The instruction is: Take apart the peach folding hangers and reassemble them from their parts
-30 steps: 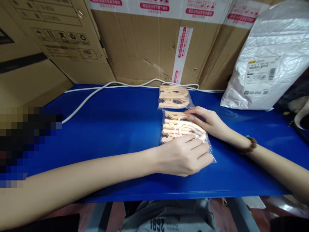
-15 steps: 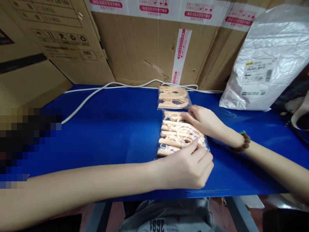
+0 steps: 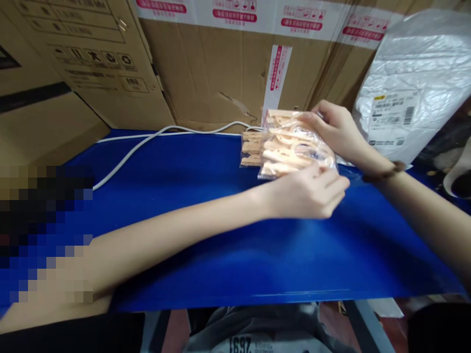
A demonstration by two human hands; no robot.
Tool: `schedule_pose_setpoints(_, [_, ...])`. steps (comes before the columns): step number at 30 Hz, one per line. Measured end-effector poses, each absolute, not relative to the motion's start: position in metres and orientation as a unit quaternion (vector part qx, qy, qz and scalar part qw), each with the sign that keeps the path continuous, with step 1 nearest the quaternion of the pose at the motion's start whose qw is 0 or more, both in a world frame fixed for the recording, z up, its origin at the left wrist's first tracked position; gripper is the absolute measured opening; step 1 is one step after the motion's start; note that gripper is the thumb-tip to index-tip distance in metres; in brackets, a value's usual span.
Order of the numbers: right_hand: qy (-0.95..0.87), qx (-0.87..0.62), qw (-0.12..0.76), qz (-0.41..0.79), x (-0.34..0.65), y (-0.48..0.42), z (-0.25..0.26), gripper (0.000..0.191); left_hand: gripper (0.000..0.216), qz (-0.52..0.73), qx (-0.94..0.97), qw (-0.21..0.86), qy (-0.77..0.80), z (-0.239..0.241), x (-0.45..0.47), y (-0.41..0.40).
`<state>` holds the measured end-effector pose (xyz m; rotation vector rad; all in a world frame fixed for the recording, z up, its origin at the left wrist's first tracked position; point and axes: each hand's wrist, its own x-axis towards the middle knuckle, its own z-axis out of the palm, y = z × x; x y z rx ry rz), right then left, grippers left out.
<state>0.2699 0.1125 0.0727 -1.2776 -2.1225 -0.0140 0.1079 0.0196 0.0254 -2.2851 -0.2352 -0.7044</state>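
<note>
Blue tabletop [image 3: 176, 169] below, left hand [image 3: 312, 193] and right hand [image 3: 338, 128] grip one clear packet [image 3: 289, 142] by its edges.

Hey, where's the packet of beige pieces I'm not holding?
In the head view, the other packet lies on the blue table, just right of centre, near the white cable, partly hidden by the held packet.

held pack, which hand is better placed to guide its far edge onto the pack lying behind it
Probably the right. The right hand grips the held pack near its far right corner, while the left hand is down at its near edge. The other pack lies partly hidden behind it.
</note>
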Motion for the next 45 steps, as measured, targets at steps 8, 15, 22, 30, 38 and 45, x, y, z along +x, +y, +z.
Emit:
schedule_pose_setpoints(8, [-0.814, -0.534, 0.224, -0.055, 0.256, 0.216, 0.035, 0.036, 0.039, -0.205, -0.91, 0.302, -0.195, 0.0, 0.106, 0.104])
schedule_pose_setpoints(15, [-0.806, -0.523, 0.244, -0.131, 0.221, 0.208, 0.035, 0.042, 0.037, -0.173, -0.902, 0.31, -0.247, -0.005, 0.085, 0.097])
schedule_pose_setpoints(22, [-0.794, -0.543, 0.241, -0.131, 0.22, 0.176, 0.034, 0.03, 0.038, -0.179, -0.904, 0.274, -0.274, -0.009, 0.076, 0.095])
schedule_pose_setpoints(30, [-0.837, -0.518, 0.174, 0.028, 0.223, 0.194, 0.027, 0.034, 0.045, -0.175, -0.923, 0.197, -0.28, -0.012, 0.062, 0.103])
schedule_pose_setpoints(38, [-0.824, -0.525, 0.19, 0.098, 0.224, 0.217, 0.035, 0.03, 0.057, -0.203, -0.943, 0.047, -0.257, -0.008, 0.054, 0.122])
schedule_pose_setpoints(45, [-0.851, -0.469, 0.236, -0.012, 0.238, 0.179, 0.055, 0.034, 0.053, -0.212, -0.941, 0.011, -0.265, -0.005, 0.054, 0.118])
